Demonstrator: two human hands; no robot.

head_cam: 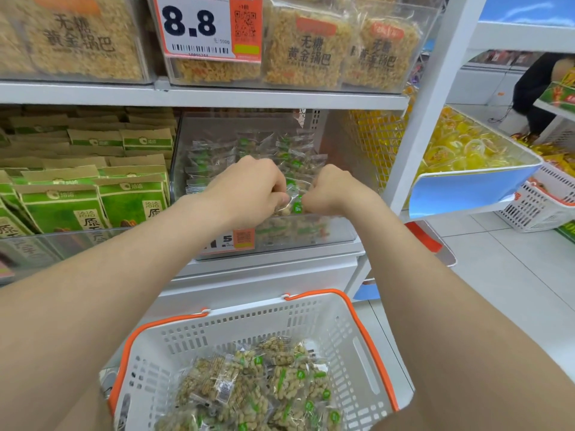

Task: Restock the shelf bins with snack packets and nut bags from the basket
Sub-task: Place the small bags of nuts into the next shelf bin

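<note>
Both hands, left hand (pixel 252 185) and right hand (pixel 333 189), pinch clear nut bags (pixel 294 203) over a part-filled shelf bin (pixel 339 234), while many packets (pixel 264 387) remain in the basket (pixel 357 346), so restocking seems midway.

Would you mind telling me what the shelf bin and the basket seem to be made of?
Shelf bin: likely clear hard plastic, glossy; packets show through its walls. Basket: looks like moulded white plastic, matt, slotted walls, orange rim.

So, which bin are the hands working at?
The clear bin of small nut packets, right of the green bags; left hand and right hand pinch a packet there.
</note>
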